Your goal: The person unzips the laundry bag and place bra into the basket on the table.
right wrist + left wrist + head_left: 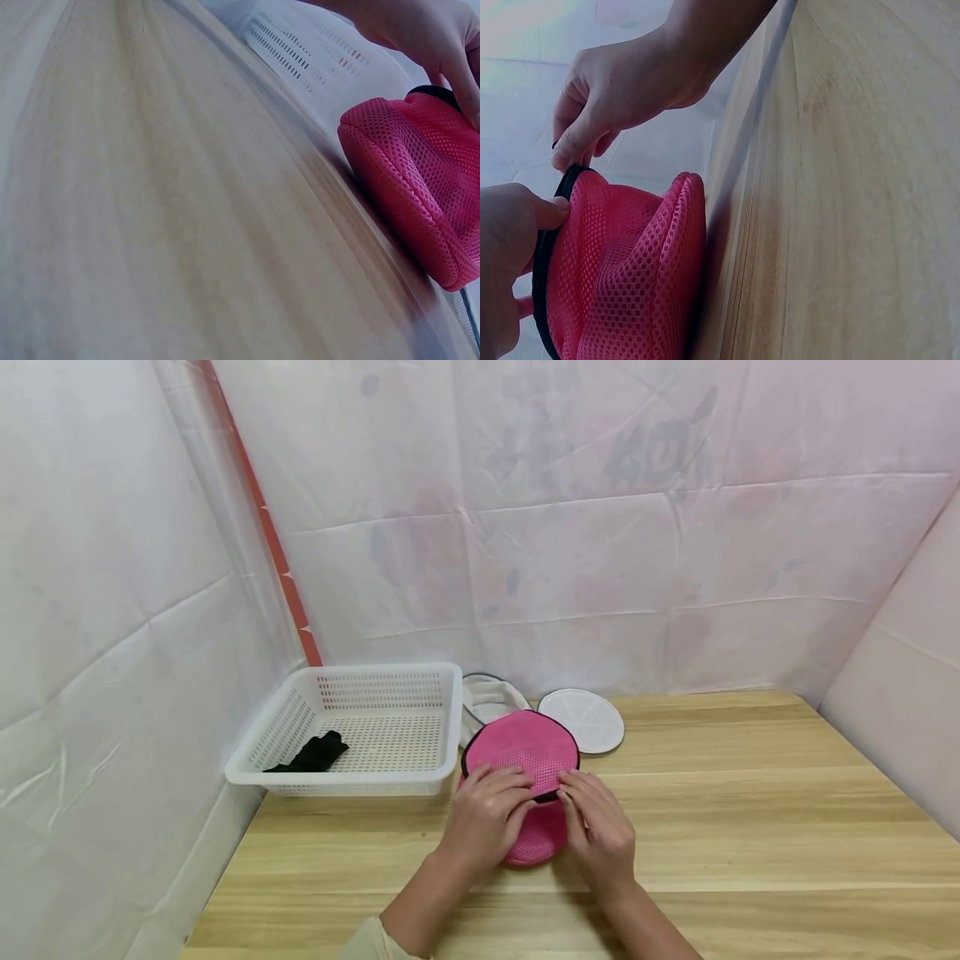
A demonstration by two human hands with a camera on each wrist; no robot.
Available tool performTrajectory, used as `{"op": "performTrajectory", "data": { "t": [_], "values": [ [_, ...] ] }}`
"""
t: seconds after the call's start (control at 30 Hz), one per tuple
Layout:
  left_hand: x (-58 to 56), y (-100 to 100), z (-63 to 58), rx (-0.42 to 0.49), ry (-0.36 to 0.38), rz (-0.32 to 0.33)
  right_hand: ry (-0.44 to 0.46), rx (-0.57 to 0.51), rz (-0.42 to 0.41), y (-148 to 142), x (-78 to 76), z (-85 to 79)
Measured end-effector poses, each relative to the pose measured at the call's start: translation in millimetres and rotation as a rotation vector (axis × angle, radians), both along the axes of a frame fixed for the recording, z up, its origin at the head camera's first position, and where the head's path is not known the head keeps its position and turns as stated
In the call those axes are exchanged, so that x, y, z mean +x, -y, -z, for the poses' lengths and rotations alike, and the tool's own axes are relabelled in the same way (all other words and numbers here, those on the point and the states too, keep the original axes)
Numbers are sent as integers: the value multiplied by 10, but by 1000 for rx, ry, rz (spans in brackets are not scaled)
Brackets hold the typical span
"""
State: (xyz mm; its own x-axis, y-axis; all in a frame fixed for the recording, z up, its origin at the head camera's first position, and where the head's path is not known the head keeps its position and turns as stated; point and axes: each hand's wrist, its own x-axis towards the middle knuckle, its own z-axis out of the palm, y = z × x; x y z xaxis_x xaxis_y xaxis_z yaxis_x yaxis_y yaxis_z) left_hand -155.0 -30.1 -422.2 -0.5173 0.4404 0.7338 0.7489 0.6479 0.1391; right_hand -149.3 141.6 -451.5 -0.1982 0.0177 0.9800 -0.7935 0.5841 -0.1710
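Observation:
A pink mesh laundry bag (525, 747) with a black rim stands upright on the table, its rounded lower body showing beneath the round top. My left hand (487, 810) grips the black edge at the near left, thumb on one side and fingers on the other. Close beside it, my right hand (600, 831) pinches the same edge at the near right. In the left wrist view the right hand (622, 86) has thumb and fingertips together at the rim's end; what exactly lies between them is hidden. The right wrist view shows the bag's side (412, 180) bulging and creased.
A white perforated plastic basket (456, 727) stands to the left, with a black cloth item (315, 753) inside. Behind the bag lie a white bag with a dark rim (491, 695) and a flat white mesh disc (583, 720). White sheeting (562, 568) hangs around the wooden table (750, 810).

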Motion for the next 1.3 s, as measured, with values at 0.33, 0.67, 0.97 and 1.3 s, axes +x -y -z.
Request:
{"op": "performTrajectory", "data": {
  "t": [0.33, 0.67, 0.97, 1.3],
  "values": [
    [-28, 50, -9, -41, -11, -35, -5, -40, 22, -10, 2, -17],
    [-82, 134, -36, -36, -33, -56, -38, -50, 6, 15, 4, -83],
    [-90, 119, -45, -38, -97, -14, -67, -27, -11, 24, 9, -80],
    [-3, 2, -47, -43, -106, 22, -102, 36, -20, 78, 34, -104]
  ]
}}
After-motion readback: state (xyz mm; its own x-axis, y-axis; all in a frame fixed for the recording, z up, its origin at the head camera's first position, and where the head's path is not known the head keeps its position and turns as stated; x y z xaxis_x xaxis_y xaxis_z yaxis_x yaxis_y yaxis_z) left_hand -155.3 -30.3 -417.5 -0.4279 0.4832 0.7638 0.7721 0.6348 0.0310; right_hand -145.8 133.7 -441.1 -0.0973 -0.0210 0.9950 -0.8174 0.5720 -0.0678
